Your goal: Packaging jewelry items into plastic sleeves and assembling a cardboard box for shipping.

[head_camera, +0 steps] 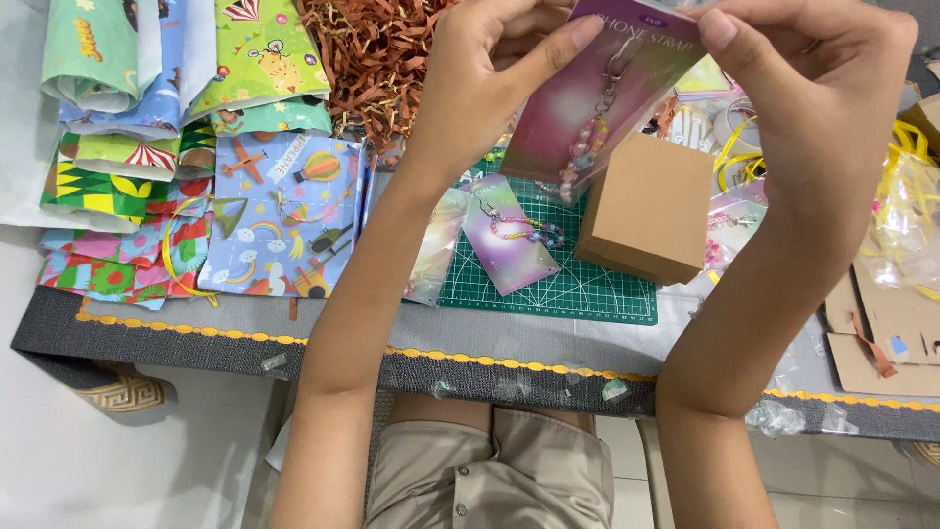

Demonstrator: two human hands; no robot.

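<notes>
A craft counter (548,343) with a grey cloth and scalloped yellow trim runs across the scene above a pale tiled floor, crowded with gift-wrapping supplies. At centre, a seated person holds a packaged beaded phone charm (599,103) up over the far side of a green cutting mat (568,284). The left hand (490,73) pinches the card's left edge between thumb and closed fingers, while the right hand (813,93) grips its upper right corner, thumb pressed on the front. The pack, a pink-purple backing card in a clear sleeve, looks light and thin; the glossy film is probably slippery and the card would bend easily, so the edges and corners seem the safest places to take hold, away from the small beads and metal clasp, which appear delicate. A second charm pack (509,235) lies flat on the mat below, just left of a plain brown cardboard box (651,206). Folded sheets of patterned wrapping paper (196,147) are stacked at the left, with brown shredded paper filler (377,59) at the far side. Yellow ribbon (906,167) and cardboard offcuts (881,333) lie at the right.
</notes>
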